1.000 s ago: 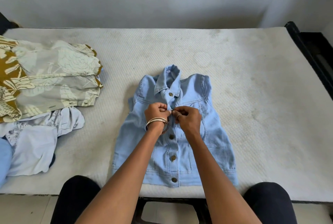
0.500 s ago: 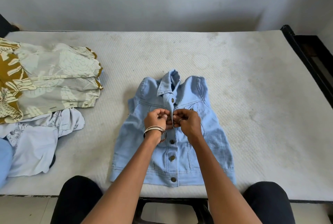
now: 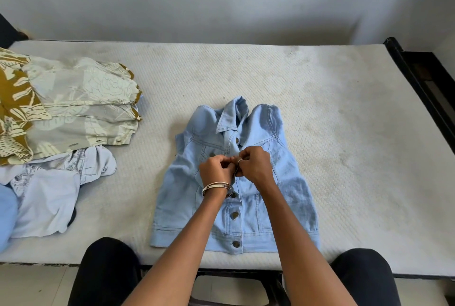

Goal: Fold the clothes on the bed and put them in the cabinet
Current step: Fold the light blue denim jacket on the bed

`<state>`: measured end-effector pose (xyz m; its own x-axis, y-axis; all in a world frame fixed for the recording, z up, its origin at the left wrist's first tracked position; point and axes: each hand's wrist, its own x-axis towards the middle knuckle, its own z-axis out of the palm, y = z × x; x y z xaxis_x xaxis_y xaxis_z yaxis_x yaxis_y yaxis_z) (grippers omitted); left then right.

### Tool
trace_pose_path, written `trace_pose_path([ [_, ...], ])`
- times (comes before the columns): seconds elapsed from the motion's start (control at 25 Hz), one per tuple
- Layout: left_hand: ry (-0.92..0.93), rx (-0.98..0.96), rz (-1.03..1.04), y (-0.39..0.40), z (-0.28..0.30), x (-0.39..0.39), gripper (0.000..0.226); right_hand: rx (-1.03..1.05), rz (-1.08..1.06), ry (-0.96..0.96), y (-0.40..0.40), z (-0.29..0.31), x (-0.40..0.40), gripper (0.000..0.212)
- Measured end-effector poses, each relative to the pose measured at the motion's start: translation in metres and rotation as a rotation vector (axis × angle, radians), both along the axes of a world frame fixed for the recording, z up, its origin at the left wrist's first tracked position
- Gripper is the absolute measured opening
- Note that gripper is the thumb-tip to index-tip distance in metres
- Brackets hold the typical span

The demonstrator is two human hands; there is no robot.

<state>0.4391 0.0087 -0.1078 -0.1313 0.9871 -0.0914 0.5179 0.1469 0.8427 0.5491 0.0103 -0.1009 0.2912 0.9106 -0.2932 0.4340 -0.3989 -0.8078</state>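
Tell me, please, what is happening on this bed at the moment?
A person stands at the edge of the mattress with a light blue denim jacket laid flat, front up. The left hand and the right hand pinch the front placket at chest height, apparently working a button. The jacket is not yet folded. To the left lie a floral patterned garment and a crumpled pale blue garment.

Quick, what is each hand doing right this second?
Left hand: fingers curled, pinching the front edge of the denim vest at its button line.
Right hand: fingers curled, pinching the opposite front edge.
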Motion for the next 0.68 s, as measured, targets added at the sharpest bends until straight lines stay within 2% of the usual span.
trace_pose_path([
  [0.16,0.05,0.004,-0.043,0.002,0.009,-0.001,0.01,0.055,-0.006,-0.069,-0.006,-0.001,-0.004,0.016],
  [0.28,0.003,-0.077,-0.028,0.008,0.011,-0.003,0.004,0.089,0.034,-0.09,-0.009,-0.004,-0.001,0.02],
  [0.44,-0.313,-0.414,-0.027,0.016,0.014,-0.012,0.011,0.021,-0.02,0.229,-0.014,-0.006,0.006,0.005],
  [0.68,-0.566,-0.632,-0.081,0.009,0.022,-0.031,0.009,-0.037,-0.084,0.46,-0.03,-0.006,0.003,0.006],
])
